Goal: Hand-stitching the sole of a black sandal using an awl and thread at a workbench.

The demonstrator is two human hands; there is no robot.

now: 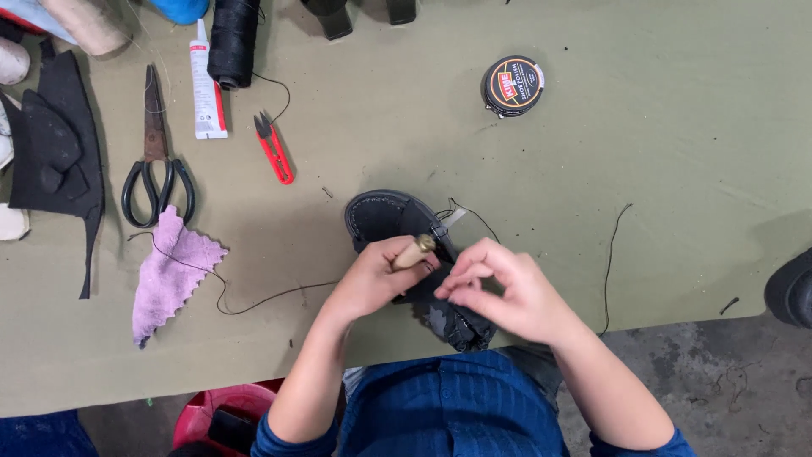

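Sleeves, blue ribbed fabric, at bottom edge; red tub (pixel 222 406) just under table edge, left of the lap.

Sandal (pixel 406 245), black, lies at near edge of table (pixel 592 169), toe end pointing away, heel/strap end hanging toward the body. Sits under & between both hands. Sole has stitched rim, matte insole; strap part looks dark, bit shiny.

Left hand (pixel 368 279) closed round awl (pixel 414 251) w/ pale wood handle & brass-coloured collar; tip end pressed at strap, the point itself hidden. Fingers fully curled, firm grip.

Right hand (pixel 507 292) over strap, thumb & forefinger (pixel 461 272) pinched nearly together, other fingers loosely bent. Whether it pinches thread or strap edge: can't tell, too small.

Black thread (pixel 254 298) runs left from the hands across the cloth; another loose strand (pixel 611 254) to the right.

Table covered w/ olive-green cloth, slightly creased.

Further out, left: pink rag (pixel 169 271), fuzzy, jagged edge. Beyond it black-handled scissors (pixel 155 161), rusty blades, shut. Red snips (pixel 275 152) near. White glue tube (pixel 204 85) w/ red band, lying flat. Black thread spool (pixel 233 38) beside it. Black leather offcuts (pixel 55 161) at far left.

Far right-centre: round polish tin (pixel 512 85), black lid, well apart from the hands. Dark shoe (pixel 791 288) at right edge, cut off.
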